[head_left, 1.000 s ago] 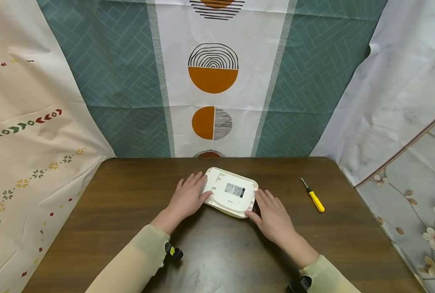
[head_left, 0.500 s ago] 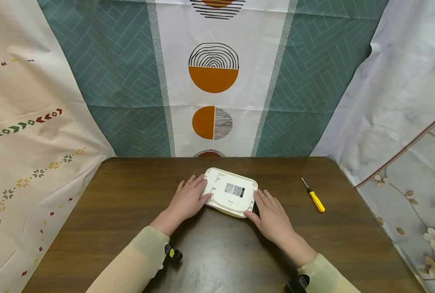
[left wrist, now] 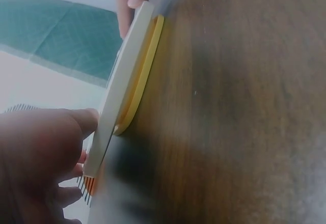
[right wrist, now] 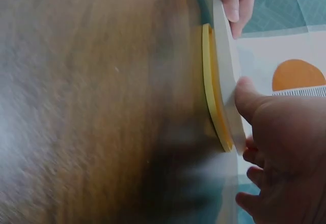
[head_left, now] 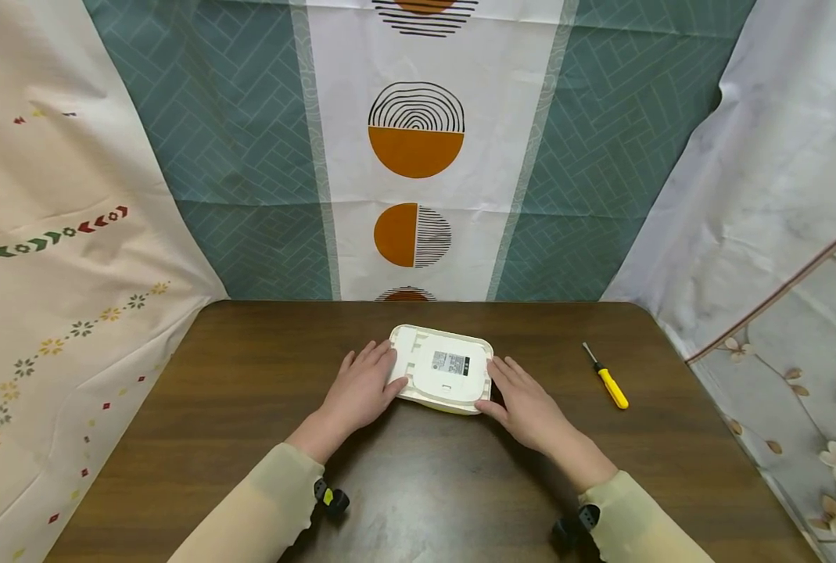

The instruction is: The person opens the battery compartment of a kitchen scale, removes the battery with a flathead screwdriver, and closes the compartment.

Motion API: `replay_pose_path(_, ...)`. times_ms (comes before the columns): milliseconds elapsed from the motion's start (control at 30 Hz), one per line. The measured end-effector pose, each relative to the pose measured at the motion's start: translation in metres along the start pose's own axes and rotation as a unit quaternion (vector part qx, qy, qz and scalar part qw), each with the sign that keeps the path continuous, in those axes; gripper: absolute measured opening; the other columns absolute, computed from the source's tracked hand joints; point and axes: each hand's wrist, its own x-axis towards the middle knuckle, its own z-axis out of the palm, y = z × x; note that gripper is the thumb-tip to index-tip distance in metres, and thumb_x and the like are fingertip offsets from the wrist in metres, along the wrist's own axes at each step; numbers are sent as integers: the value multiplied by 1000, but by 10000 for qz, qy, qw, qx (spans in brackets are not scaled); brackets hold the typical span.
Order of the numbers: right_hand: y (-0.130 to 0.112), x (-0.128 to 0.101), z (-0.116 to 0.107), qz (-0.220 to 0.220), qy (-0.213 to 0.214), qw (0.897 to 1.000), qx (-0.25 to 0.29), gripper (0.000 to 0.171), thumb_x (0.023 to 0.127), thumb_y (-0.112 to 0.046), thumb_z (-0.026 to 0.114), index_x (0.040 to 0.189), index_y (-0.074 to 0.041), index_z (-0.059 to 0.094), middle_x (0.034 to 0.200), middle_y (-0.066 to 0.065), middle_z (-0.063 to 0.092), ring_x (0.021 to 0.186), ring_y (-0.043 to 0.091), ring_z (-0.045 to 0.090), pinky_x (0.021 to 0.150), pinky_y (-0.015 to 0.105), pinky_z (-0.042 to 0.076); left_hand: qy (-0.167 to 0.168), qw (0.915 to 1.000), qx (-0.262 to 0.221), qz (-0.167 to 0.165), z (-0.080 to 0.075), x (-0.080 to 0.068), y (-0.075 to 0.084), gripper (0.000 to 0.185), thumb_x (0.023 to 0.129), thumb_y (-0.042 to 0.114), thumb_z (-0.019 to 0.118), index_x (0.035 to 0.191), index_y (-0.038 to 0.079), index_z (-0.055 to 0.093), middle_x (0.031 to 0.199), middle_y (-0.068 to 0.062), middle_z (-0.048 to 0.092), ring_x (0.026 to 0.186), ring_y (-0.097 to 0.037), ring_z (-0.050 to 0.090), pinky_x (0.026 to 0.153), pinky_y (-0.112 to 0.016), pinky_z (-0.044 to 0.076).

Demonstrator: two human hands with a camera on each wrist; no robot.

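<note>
Flanking one white box [head_left: 442, 369], two hands [head_left: 361, 389] [head_left: 526, 403] rest spread; one screwdriver [head_left: 606, 377] nearby

bare table [head_left: 249, 391] left of device [head_left: 442, 369], screwdriver [head_left: 606, 376] lying to its right

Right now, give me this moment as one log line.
left hand: touches white device left edge | right hand: touches right edge | screwdriver: untouched, right

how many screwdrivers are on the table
1: a small yellow-handled screwdriver lies on the dark wooden table, right of the white plastic device and the right hand. None other shows.
</note>
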Motion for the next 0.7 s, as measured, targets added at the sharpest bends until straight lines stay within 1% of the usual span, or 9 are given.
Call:
replay_pose_path(233, 6, 4, -6, -111, -299, 9992, 242, 83, 110, -43, 70, 169, 4, 36, 177, 24, 32, 165, 45, 24, 129, 62, 30, 30, 10000, 51, 25, -2, -7, 2, 68, 111, 49, 65, 161, 4, 54, 174, -17, 41, 163, -41, 33, 129, -69, 25)
replay_pose_path(467, 13, 7, -10, -323, -336, 9977, 482, 86, 109, -46, 69, 169, 5, 36, 176, 26, 33, 165, 48, 21, 125, 70, 32, 90, 9999, 119, 73, -3, -13, 3, 65, 111, 47, 66, 158, 3, 57, 171, -19, 45, 161, -43, 36, 127, -70, 27)
replay_pose_path(533, 15, 8, -10, -369, -365, 9974, 496, 86, 109, -48, 68, 169, 5, 36, 176, 25, 33, 165, 48, 20, 124, 70, 32, 122, 9998, 124, 83, -4, -15, 3, 64, 111, 47, 67, 156, 3, 58, 170, -20, 46, 160, -43, 37, 127, -71, 27)
replay_pose_path(700, 14, 12, -14, -311, -558, 9968, 489, 84, 110, -43, 69, 171, 3, 33, 178, 22, 31, 167, 45, 17, 127, 67, 30, 166, 9996, 198, 98, -4, -19, 3, 62, 110, 47, 68, 152, 4, 61, 170, -20, 46, 160, -44, 37, 127, -70, 27)
